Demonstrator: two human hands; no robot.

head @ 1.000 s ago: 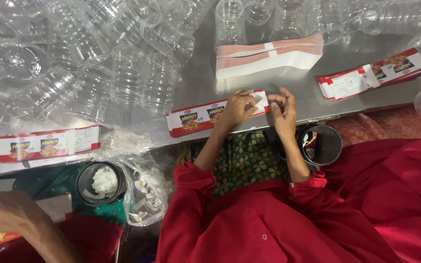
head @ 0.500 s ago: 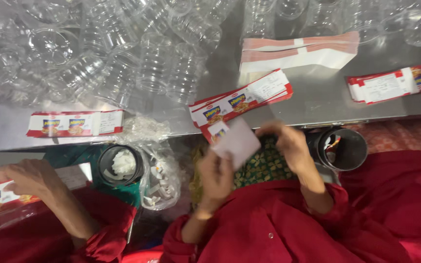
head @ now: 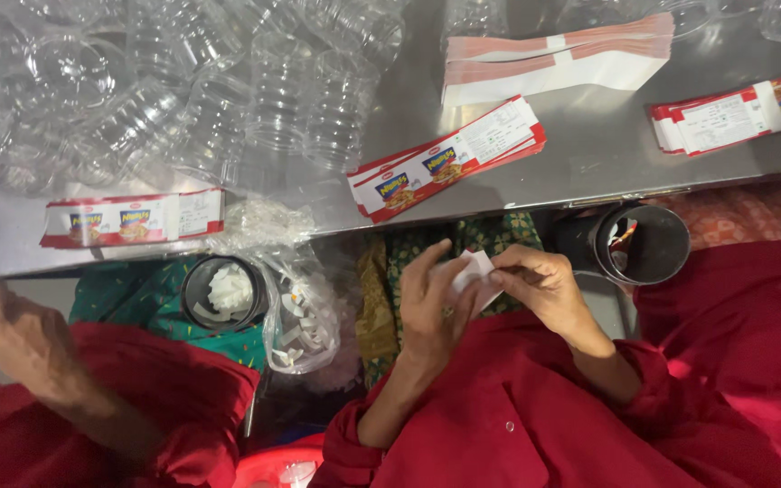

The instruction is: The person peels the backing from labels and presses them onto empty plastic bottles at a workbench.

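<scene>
Below the edge of the metal table [head: 589, 154], over our lap, we hold a small white paper label [head: 474, 273] between both hands. Our left hand [head: 434, 307] lies under and beside it, palm turned up, fingers spread and only lightly curled, so the label rests against its fingertips. Our right hand [head: 544, 287] pinches the label's right edge between thumb and forefinger, the other fingers folded in. On the table just above our hands lies a fanned stack of red and white printed labels [head: 449, 158], with a thicker banded stack [head: 553, 59] behind it and another [head: 734, 113] off to the right. Clear plastic cups [head: 183, 81] are heaped over the left part of the table. A black round container [head: 648, 244] sits just right of our right hand. At far left another person's hand [head: 20, 334] hovers near a further label stack [head: 133, 217] and a pot of white scraps [head: 226, 291].
</scene>
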